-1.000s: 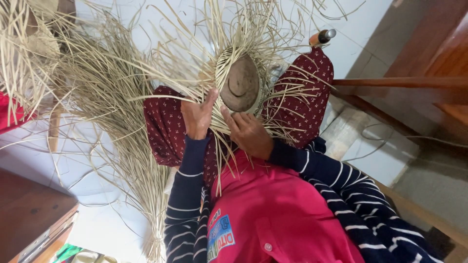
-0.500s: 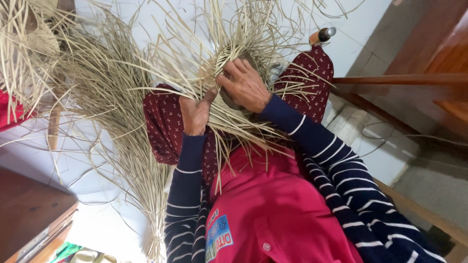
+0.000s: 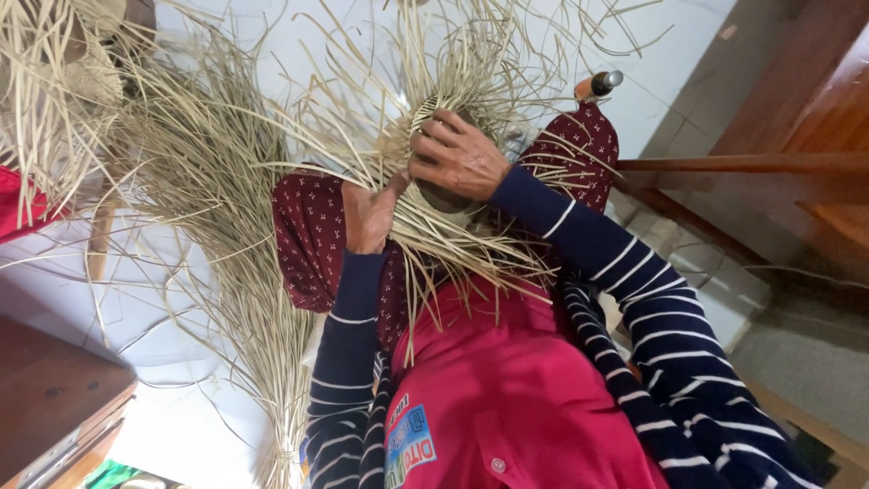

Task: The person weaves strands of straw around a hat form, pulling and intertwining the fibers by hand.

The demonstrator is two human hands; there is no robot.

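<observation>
Closest to the camera, a red shirt [image 3: 516,389] is filling the bottom of the view, with two navy sleeves striped in white [image 3: 652,308] running up from it toward the woven piece [image 3: 453,195], which is resting on the person's lap, over dark red patterned cloth [image 3: 308,235].

The left hand [image 3: 369,215] is sitting just left of the woven piece, its fingers curling around a few pale straw strands [image 3: 398,145] at the edge and pinching them. The right hand [image 3: 457,156] is lying on top of the woven piece, fingers bent and pressing down over its rounded dark centre, gripping it together with the strands crossing there. The two hands are nearly touching.

Loose ends of the strands are fanning out from the woven piece in every direction. Left of it, a long bundle of straw [image 3: 226,244] is lying on the pale floor [image 3: 163,317], tapering toward the near edge. Further left, a corner of brown wooden furniture [image 3: 54,407] is showing. Beyond the woven piece, to its right, a small tool with an orange handle [image 3: 593,86] is poking up behind the knee.
</observation>
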